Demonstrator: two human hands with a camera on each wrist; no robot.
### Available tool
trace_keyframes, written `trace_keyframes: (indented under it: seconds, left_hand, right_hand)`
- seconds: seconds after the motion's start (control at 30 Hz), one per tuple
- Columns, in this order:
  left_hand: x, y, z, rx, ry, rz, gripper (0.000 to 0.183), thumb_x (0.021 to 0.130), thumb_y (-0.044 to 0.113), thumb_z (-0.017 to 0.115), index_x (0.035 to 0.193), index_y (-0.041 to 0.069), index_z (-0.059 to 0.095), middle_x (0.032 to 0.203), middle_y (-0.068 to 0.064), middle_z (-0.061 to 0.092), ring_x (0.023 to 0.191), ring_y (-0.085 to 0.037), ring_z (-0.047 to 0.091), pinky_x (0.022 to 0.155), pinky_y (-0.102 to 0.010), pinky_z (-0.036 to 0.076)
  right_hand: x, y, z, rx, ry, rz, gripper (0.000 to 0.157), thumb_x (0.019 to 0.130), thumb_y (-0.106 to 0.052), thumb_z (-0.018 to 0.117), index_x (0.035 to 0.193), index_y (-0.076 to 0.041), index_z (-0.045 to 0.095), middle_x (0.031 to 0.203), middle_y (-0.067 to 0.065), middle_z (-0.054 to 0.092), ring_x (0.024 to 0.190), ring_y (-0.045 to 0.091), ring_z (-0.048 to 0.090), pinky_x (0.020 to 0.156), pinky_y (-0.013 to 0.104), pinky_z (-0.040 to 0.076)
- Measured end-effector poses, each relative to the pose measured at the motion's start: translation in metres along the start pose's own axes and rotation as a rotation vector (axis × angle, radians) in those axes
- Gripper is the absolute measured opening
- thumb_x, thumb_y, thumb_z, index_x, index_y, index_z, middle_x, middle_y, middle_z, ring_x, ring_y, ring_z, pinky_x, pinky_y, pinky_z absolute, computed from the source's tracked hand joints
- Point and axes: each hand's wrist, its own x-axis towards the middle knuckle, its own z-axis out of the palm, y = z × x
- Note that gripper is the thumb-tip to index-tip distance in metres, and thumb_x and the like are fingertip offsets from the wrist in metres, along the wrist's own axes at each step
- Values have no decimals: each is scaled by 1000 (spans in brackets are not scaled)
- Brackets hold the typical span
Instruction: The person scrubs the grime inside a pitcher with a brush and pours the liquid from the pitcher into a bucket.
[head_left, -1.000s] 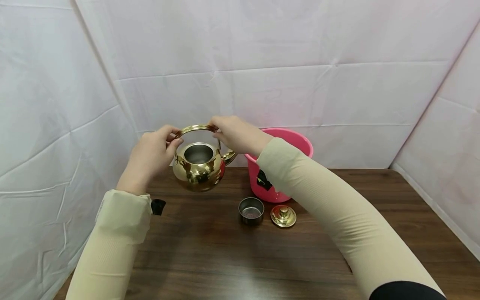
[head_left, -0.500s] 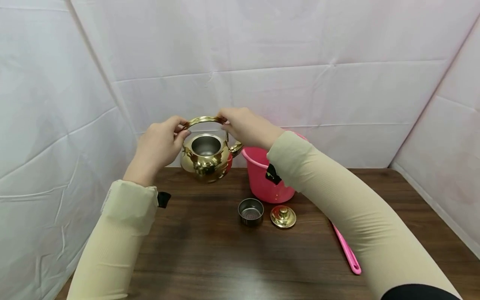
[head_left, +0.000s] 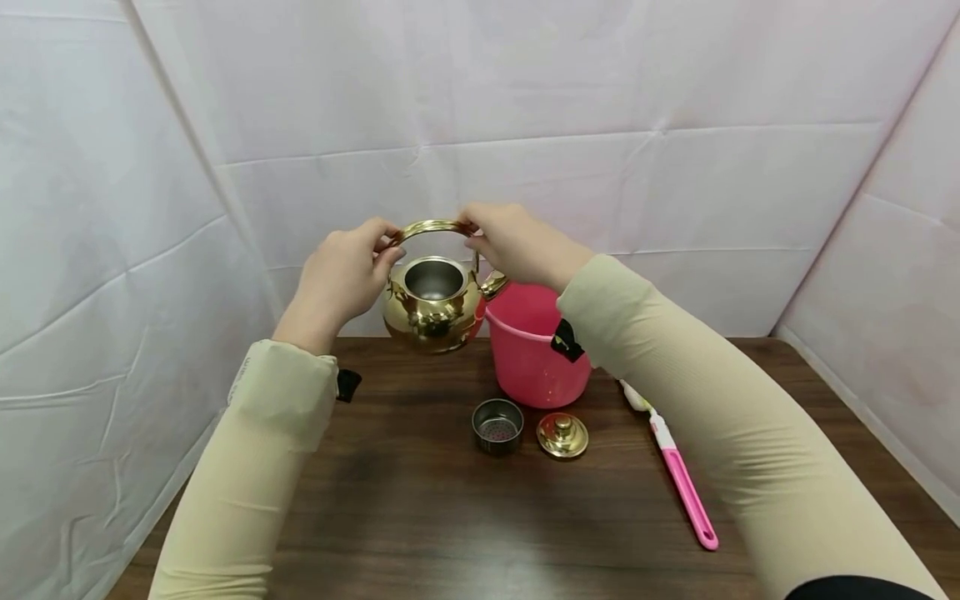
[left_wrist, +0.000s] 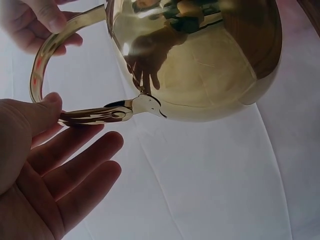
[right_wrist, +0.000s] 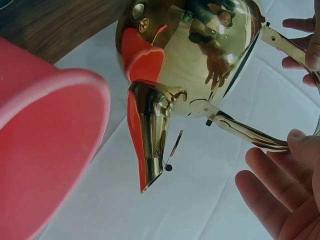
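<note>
A shiny gold teapot point(head_left: 433, 317) without its lid hangs in the air above the back of the table, its dark round opening facing up. My left hand point(head_left: 343, 271) pinches the left end of its arched handle point(head_left: 431, 226) between thumb and forefinger, the other fingers spread loosely in the left wrist view. On the opposite end of the handle, my right hand point(head_left: 521, 242) pinches with thumb and fingers. The spout point(right_wrist: 155, 135) points right, with its tip near the rim of a pink bucket point(head_left: 536, 367).
In front of the bucket stand a small metal strainer cup point(head_left: 498, 427) and a gold knobbed lid point(head_left: 562, 435). A pink-handled brush point(head_left: 686, 492) with a white head lies right of them, partly under my right sleeve. White cloth walls point(head_left: 525, 100) close off the back and sides.
Both hands have carried the teapot up and to the right, bringing its spout to the bucket. The right arm's shift has uncovered the brush.
</note>
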Motion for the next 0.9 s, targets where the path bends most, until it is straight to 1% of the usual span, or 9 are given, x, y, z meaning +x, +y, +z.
trace_keyframes:
  seconds: [0.1, 0.27, 0.53, 0.77, 0.9]
  left_hand:
    - [4, 4, 1, -1, -5, 3, 25, 96, 24, 55, 118, 12, 58, 112, -11, 70, 93, -31, 67, 71, -49, 51]
    - [10, 9, 3, -4, -10, 8, 25, 97, 25, 54, 118, 12, 58, 114, -10, 69, 95, -31, 67, 72, -49, 51]
    - [23, 17, 7, -21, -8, 25, 25, 97, 26, 54, 118, 13, 58, 114, -9, 69, 96, -29, 66, 73, -48, 51]
    - [33, 25, 11, -37, -10, 36, 24, 97, 26, 54, 117, 14, 58, 114, -7, 69, 97, -28, 66, 73, -47, 51]
    - [39, 31, 13, -43, -8, 42, 23, 97, 27, 54, 116, 15, 58, 115, -7, 69, 97, -27, 66, 74, -46, 51]
  right_hand:
    - [-2, 3, -3, -1, 7, 9, 22, 97, -12, 52, 118, -6, 54, 115, 9, 63, 87, 21, 60, 77, 32, 50]
    - [-6, 6, -8, 4, 20, 19, 23, 97, -10, 52, 119, -5, 53, 121, 11, 62, 98, 23, 62, 83, 35, 51]
    - [-11, 12, -18, -22, 68, 12, 21, 96, -8, 54, 116, -2, 55, 120, 13, 63, 109, 27, 63, 91, 37, 50]
    - [-15, 21, -26, -22, 52, 70, 24, 96, -9, 52, 119, -3, 53, 124, 13, 61, 109, 28, 63, 93, 38, 50]
    - [-18, 26, -29, -21, 56, 96, 25, 97, -9, 52, 121, -4, 52, 124, 13, 61, 108, 28, 63, 91, 39, 50]
